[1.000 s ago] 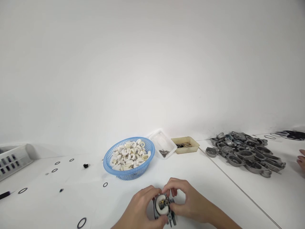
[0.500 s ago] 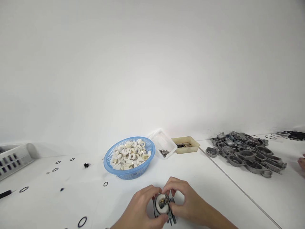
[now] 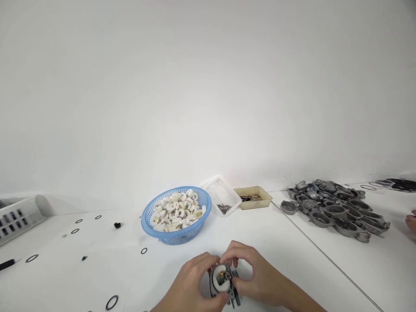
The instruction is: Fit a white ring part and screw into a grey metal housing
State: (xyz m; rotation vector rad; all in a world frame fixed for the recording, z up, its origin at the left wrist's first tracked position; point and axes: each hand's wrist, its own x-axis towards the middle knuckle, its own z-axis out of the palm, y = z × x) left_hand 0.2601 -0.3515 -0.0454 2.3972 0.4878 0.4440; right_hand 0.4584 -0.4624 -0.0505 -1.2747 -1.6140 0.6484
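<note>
Near the front edge of view, a small grey metal carburetor (image 3: 234,295) is held between my two hands. A white C-shaped float (image 3: 217,284) lies in its round opening, around small brass parts. My left hand (image 3: 195,284) grips the carburetor from the left, thumb at the near side and fingers at the far rim. From the right, my right hand (image 3: 255,273) closes on it, index finger at the far edge and thumb beside the float. Whether a tiny part is pinched in the right fingers is hidden.
A blue basket (image 3: 180,237) of white floats stands ahead, beside a white tray (image 3: 221,193) of pins and a beige tray (image 3: 268,198). Grey metal bowls (image 3: 336,210) are piled at right, near a thin rod (image 3: 325,255). Another person's hand (image 3: 412,221) shows far right; black rings (image 3: 112,302) lie left.
Almost nothing differs. My fingers shift very slightly on the carburetor, and the other person's hand at the far right moves a little.
</note>
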